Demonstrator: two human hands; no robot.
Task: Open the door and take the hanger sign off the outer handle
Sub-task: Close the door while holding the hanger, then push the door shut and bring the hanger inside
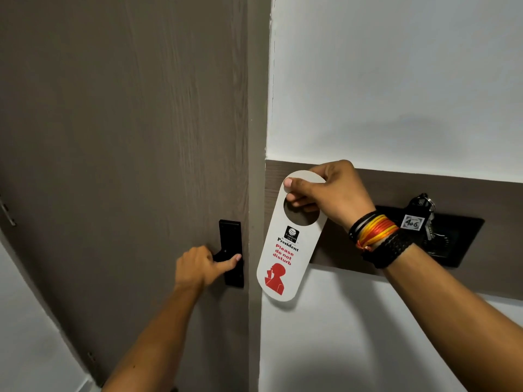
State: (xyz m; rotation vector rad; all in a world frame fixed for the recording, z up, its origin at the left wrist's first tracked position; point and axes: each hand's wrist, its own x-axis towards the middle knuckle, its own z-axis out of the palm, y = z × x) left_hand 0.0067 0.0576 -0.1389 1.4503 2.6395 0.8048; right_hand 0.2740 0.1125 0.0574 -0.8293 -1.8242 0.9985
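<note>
A grey-brown wooden door (127, 137) fills the left half of the head view. My left hand (199, 267) grips its black lever handle (226, 257), which sits on a black lock plate (230, 236) near the door's right edge. My right hand (334, 196) holds a white "Please do not disturb" hanger sign (285, 258) by the top of its loop, thumb in front and fingers through the hole. The sign hangs free in front of the door frame and wall, off any handle.
The door frame (256, 108) runs down the middle. To its right a white wall (396, 80) carries a brown band with a black key-card holder (458, 241); a key bunch with a "406" tag (414, 222) hangs there. Door hinges (8, 215) show at the far left.
</note>
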